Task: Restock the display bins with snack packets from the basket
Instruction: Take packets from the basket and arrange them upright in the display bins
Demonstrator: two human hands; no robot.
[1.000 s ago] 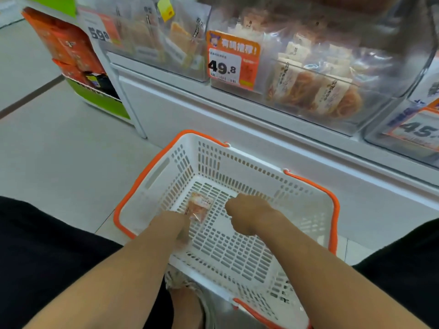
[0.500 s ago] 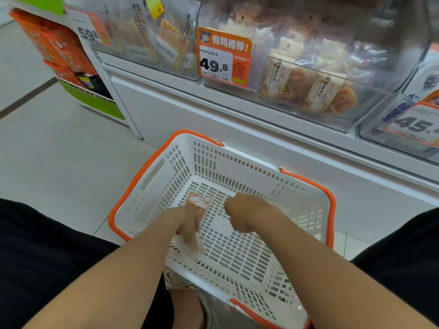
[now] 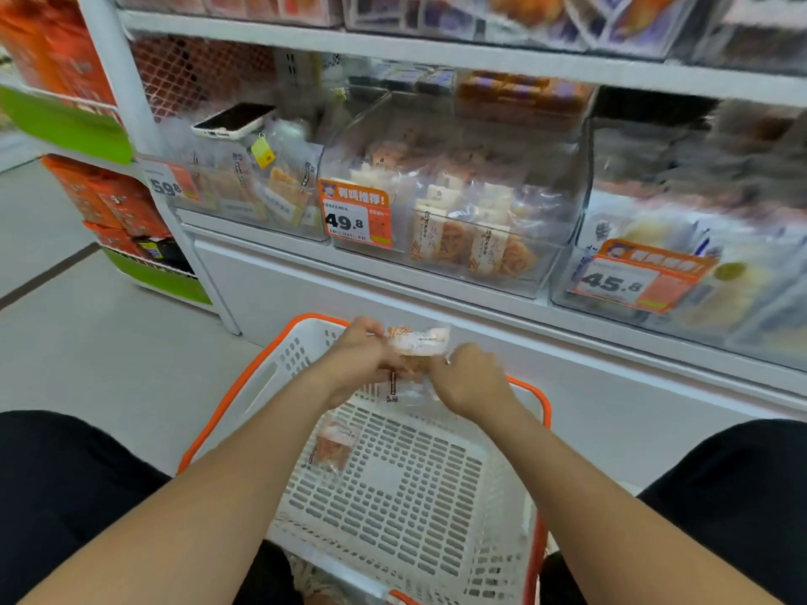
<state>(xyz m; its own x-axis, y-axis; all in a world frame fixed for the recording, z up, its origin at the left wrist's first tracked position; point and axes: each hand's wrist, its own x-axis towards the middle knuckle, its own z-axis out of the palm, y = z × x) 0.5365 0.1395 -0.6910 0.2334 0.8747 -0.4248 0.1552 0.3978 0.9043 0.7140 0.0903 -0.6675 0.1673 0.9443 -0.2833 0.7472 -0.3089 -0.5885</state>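
Left hand (image 3: 362, 362) and right hand (image 3: 474, 379) pinch a snack packet (image 3: 418, 341) above the basket (image 3: 284, 355); the display bin (image 3: 458, 203) sits at twelve o'clock. Slick film could slip from the pinch and drop.

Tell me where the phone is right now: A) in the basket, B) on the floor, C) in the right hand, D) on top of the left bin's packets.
D: the phone lies on the packets piled in the left bin.
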